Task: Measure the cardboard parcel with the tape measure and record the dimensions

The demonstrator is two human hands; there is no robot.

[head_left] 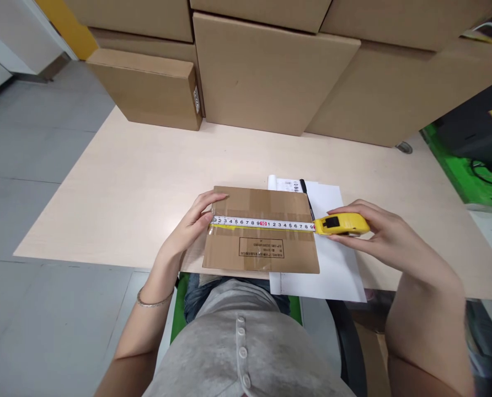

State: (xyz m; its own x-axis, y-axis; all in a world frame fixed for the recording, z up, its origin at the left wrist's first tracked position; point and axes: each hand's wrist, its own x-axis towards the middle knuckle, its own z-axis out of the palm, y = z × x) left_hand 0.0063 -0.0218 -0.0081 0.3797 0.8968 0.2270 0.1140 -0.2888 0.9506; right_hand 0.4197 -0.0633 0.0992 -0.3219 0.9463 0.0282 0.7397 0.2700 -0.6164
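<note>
A small taped cardboard box (262, 201) with a printed label block lies flat near the table's front edge. Across its top runs the pulled-out blade of a yellow tape measure (347, 223), from the left edge to the right edge. My left hand (196, 218) is at the box's left edge, with thumb and fingers closed around that edge and the blade's end. The tape measure's case sits in my right hand (374, 229), just past the box's right edge, held between thumb and fingers. White paper sheets (332, 270) lie partly under the box, with a black pen (304, 190) on them.
Large cardboard boxes (266, 77) stand stacked along the back of the table (105, 209). A flatter carton (150, 91) leans out at the back left. To the right, a dark device (477, 121) stands on a green surface (453, 171).
</note>
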